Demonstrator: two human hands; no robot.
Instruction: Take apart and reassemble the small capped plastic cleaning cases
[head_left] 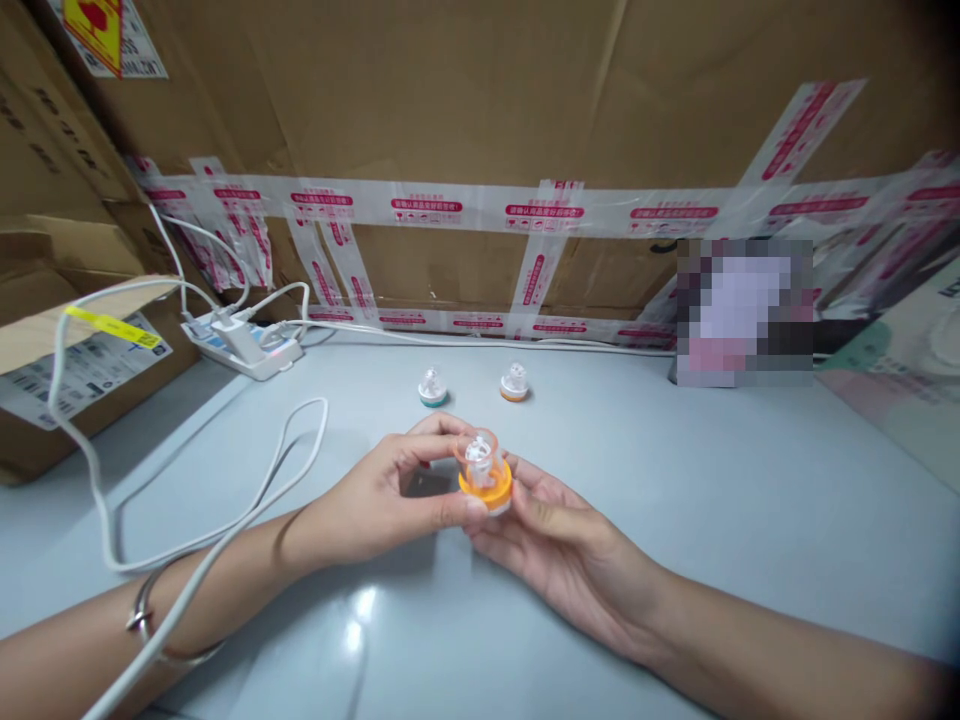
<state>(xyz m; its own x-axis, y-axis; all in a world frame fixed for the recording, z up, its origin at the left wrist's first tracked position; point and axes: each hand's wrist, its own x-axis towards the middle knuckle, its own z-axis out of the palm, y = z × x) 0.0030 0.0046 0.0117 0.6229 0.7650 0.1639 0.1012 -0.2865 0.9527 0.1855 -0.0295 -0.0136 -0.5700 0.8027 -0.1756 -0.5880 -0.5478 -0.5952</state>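
Note:
Between both hands, above the table, is a small round part with a clear cup-like top, a white piece inside and an orange ring [487, 485] at its base. My left hand [401, 485] closes on its left side, thumb at the base and fingers around the clear top. From the right and below, my right hand [570, 540] grips the base with thumb and fingers. Just beyond the hands stand two small white pieces without clear tops: one has a green base [433, 388], the other an orange base [514, 383].
A white cable [262, 500] loops over the table's left side and crosses my left forearm. At the back left lies a power strip [247, 345] with plugs. A large taped cardboard box [450, 100] walls off the back; another cardboard box [75, 370] stands left. A blurred-out object [739, 315] is at back right.

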